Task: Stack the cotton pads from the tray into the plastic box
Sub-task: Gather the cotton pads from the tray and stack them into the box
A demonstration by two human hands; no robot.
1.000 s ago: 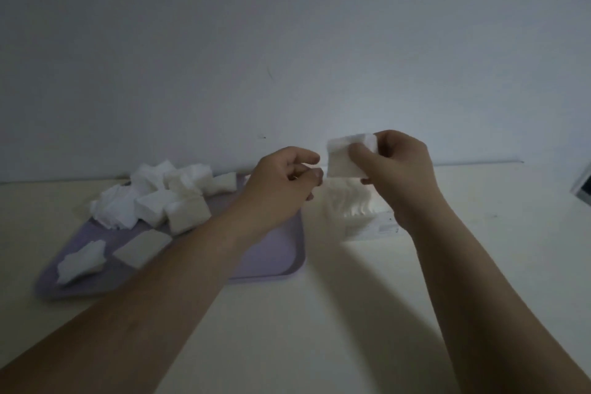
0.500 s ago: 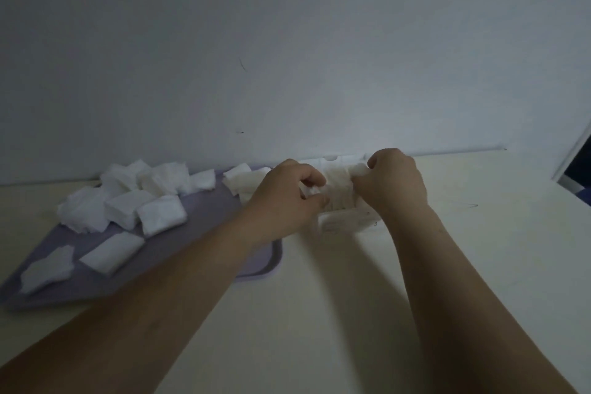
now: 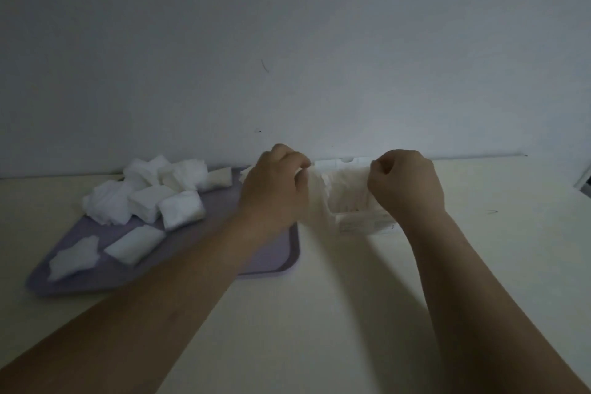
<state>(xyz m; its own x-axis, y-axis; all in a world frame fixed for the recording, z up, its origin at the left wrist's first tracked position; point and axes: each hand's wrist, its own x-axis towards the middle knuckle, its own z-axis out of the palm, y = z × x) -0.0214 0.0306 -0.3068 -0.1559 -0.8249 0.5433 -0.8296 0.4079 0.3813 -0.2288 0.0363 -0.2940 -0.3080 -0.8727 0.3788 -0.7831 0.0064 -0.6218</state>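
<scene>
We see the plastic box [image 3: 351, 213] standing on the pale counter [image 3: 335, 313], close to the wall [image 3: 287, 41] that rises just behind the box. The box is clear, with a printed label [image 3: 364, 226] on the wall nearest us, too blurred to read. Inside the box a row of stacked pads [image 3: 347, 189] fills the space up to the rim.

Our left hand [image 3: 275, 192] sits at the left end of the box, fingers curled in against the white pads there. The fingertips are hidden and the edge is blurred, so we cannot tell whether it pinches a pad or only presses on it. Our right hand [image 3: 406, 185] is at the right end of the box, curled into a loose fist over the rim. We cannot tell what its fingertips hold either.

Left of the box lies the purple tray [image 3: 275, 256], its rounded corner just beside the box. The loose cotton pads [image 3: 150, 195] are heaped on the tray well to the left of the box, and two more lie apart from the heap, farther left of the box and nearer to us.
</scene>
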